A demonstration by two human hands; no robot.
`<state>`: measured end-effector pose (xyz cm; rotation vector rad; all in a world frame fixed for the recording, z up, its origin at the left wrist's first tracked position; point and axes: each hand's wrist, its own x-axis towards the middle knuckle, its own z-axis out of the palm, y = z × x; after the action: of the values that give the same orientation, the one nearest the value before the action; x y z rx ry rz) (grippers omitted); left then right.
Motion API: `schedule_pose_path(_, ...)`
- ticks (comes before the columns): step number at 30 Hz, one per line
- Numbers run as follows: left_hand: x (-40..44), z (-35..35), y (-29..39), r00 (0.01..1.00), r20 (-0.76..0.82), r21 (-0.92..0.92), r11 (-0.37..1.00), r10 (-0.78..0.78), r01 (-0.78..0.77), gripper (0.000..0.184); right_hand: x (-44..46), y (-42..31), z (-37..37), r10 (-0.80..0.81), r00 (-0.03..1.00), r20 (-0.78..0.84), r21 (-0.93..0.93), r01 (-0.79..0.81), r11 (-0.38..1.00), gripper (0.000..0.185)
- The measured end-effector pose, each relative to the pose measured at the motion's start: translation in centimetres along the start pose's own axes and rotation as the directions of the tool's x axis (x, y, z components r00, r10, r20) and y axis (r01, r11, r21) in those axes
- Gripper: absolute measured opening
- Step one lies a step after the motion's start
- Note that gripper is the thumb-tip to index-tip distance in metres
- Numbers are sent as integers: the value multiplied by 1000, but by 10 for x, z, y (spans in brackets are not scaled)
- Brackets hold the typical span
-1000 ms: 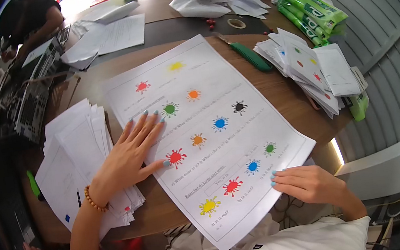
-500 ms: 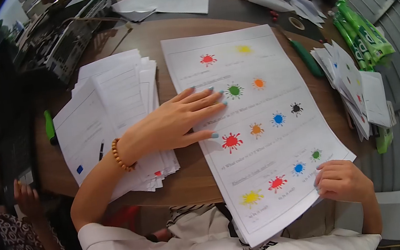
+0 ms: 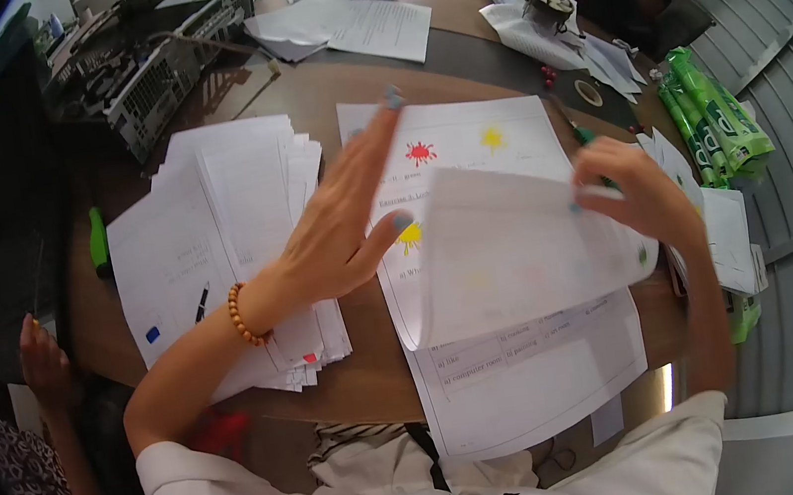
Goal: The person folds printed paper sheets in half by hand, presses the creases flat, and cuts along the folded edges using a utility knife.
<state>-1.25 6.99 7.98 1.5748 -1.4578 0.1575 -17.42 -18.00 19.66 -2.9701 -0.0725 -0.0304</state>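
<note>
My right hand (image 3: pixel 630 179) pinches the edge of a printed worksheet (image 3: pixel 502 249), lifted and curled over toward the far side. Its pale back faces up, with faint colours showing through. Red and yellow paint splats show on its flat far part. Beneath lies another printed sheet (image 3: pixel 538 409) with a boxed word table, overhanging the table's near edge. My left hand (image 3: pixel 337 215), with a beaded bracelet on the wrist, is held open by the worksheet's left side, fingers extended and thumb apart. Whether it touches the paper I cannot tell.
A stack of printed papers (image 3: pixel 244 192) lies left, with a pen (image 3: pixel 202 301) on it. Green packets (image 3: pixel 715 120) and more papers (image 3: pixel 728 239) are at the right. A computer case (image 3: pixel 178 71) stands back left. Another person's hand (image 3: pixel 43 354) is at the left.
My right hand has moved from the worksheet's near right corner up and away, folding the sheet over and uncovering the one beneath. My left hand, flat on the page before, has tilted up.
</note>
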Motion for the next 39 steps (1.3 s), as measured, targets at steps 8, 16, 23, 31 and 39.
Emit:
schedule_pose_path(8,-5,1,4,831,501,242,884,240,-400,71,115,37,63,-23,998,-59,-83,18,996,24)
schedule_pose_path(16,-14,5,-1,840,542,307,933,-8,-189,64,16,-27,77,55,984,-171,-58,-66,996,42)
schedule_pose_path(23,-14,6,-1,850,527,377,900,-15,-218,62,-13,-23,109,-14,978,-209,-180,-24,983,44)
schedule_pose_path(31,-12,5,0,828,557,408,890,-64,-205,65,-11,-16,118,-32,975,-219,-165,-5,986,45)
schedule_pose_path(39,-13,7,0,829,553,448,870,-89,-205,66,-8,-17,116,8,986,-168,-109,-27,994,43)
